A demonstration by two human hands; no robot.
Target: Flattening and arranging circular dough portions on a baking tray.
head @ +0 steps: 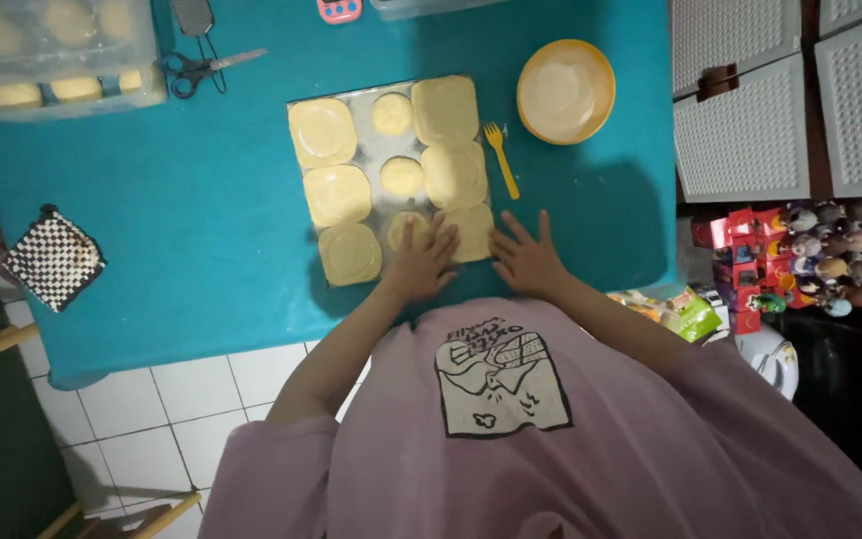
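a: head view, looking straight down. what are my hands doing, told as i would tell it?

b: my left hand (419,262) lies palm down with its fingers spread, pressing on a small piece of yellow dough (403,228) at the near edge of the metal tray (369,152). my right hand (528,258) is flat and spread too, resting on the teal tablecloth (202,230) just beside the tray's near right corner, its fingertips close to the nearest flattened piece (471,232). neither hand grips anything.

a: and where is the dough on the tray?

b: the tray sits in the middle of the table, slightly turned. flattened pale yellow pieces run down its left and right sides, and two round balls (392,114) lie in the middle column, beyond the one under my left hand.

a: what else is near?

b: a yellow plastic fork (501,158) lies on the cloth just right of the tray. beyond it stands a yellow bowl (565,91). at the far left corner is a clear plastic box (52,55) with more dough balls inside, and scissors (198,68) lie beside it. a black and white checked cloth (53,258) hangs at the table's left edge. my pink shirt (551,439) fills the bottom of the view.
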